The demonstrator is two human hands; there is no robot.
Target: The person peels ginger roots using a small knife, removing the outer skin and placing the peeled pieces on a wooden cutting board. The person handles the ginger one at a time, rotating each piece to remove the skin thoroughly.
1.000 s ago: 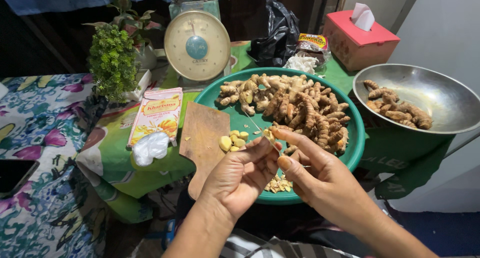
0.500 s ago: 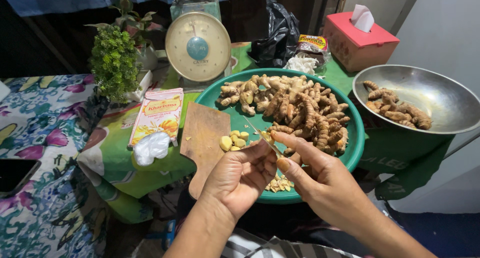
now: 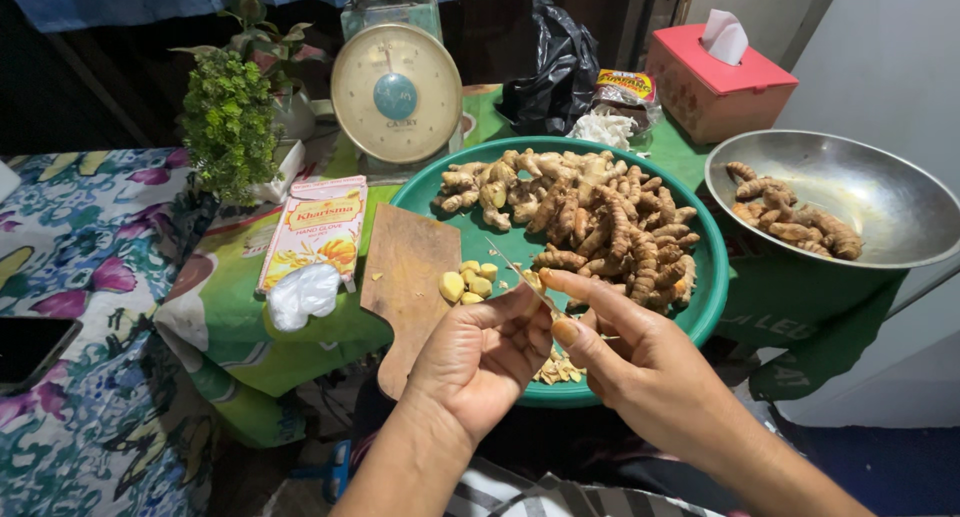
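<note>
Pinched between the fingertips of both hands, a small piece of root (image 3: 545, 295) is worked over the near rim of the green tray (image 3: 705, 307). Left hand (image 3: 480, 362) curls closed around the piece and appears to carry a thin blade (image 3: 515, 272), though which hand holds it cannot be told; the right hand (image 3: 640, 372) presses thumb and forefinger together on the piece's other side. Only a sliver of the piece shows between the fingers, so its long axis and heading cannot be read. The blade's long axis runs diagonally, its tip pointing up and to the left, away from the person.

Risk: fingertips lie touching the blade line, so a slip on the hard, knobbly skin could cut a finger; the small piece could also drop onto the peelings (image 3: 558, 369) below the hands.

Just beyond lie a wooden board (image 3: 405, 287) propped on the tray edge, peeled yellow chunks (image 3: 468, 280), then the heap of unpeeled roots (image 3: 580, 217). Farther off stand a steel bowl (image 3: 870, 187) holding more roots to the right, a dial scale (image 3: 395, 92), a small plant (image 3: 230, 122) and a pink tissue box (image 3: 720, 82).
</note>
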